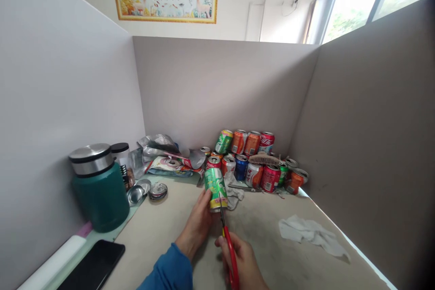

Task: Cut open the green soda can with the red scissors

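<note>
In the head view my left hand point(199, 219) is closed round the lower left side of a green and yellow drink can point(214, 186), held tilted above the table. My right hand point(239, 256) grips red-handled scissors point(231, 253). Their dark blades lie against the can's near end; whether they have cut into the metal I cannot tell. Just behind the can rests a crumpled grey cloth point(234, 192). Several more drink cans point(254, 175) are stacked at the back of the table, some on top of others.
A teal thermos jar point(100, 195) stands at left, near a black phone point(93, 265). Cut can ends point(158, 191) lie beside a dark-lidded jar point(121, 163). Plastic packages point(170, 165) are heaped behind. A white tissue point(311, 234) lies right. Grey partitions point(220, 86) enclose the table.
</note>
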The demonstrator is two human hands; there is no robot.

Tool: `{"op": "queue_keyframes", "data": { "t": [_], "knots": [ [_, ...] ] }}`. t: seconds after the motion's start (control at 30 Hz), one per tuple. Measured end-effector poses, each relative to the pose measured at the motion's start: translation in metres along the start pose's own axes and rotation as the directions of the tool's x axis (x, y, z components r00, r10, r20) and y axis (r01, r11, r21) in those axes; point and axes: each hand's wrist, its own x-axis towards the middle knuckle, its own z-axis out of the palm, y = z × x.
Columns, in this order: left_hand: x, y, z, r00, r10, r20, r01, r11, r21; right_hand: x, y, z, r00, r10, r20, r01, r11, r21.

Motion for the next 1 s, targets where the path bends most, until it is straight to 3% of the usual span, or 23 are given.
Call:
{"op": "queue_keyframes", "data": {
  "t": [0.13,0.37,0.6,0.8,1.0],
  "knots": [
    [-0.002,0.005,0.002,0.997,-0.071,0.013,0.071,0.997,0.003,-0.003,-0.005,0.002,0.998,0.059,0.004,-0.059,0.997,0.044],
    [0.002,0.01,-0.002,0.989,-0.087,-0.12,0.071,0.988,-0.136,-0.011,-0.011,0.001,0.987,0.04,0.153,-0.043,0.999,0.018],
    [0.006,0.003,0.0,0.984,0.065,-0.164,-0.073,0.996,-0.046,-0.013,-0.014,0.002,0.987,0.056,0.15,-0.055,0.998,-0.01],
    [0.003,0.008,0.001,0.981,-0.059,-0.186,0.039,0.993,-0.107,-0.011,-0.013,0.002,0.98,0.119,0.158,-0.135,0.986,0.097],
    [0.003,0.009,-0.002,0.977,-0.065,-0.205,0.032,0.986,-0.163,-0.008,-0.005,0.003,0.982,0.119,0.149,-0.133,0.988,0.084]
  ]
}}
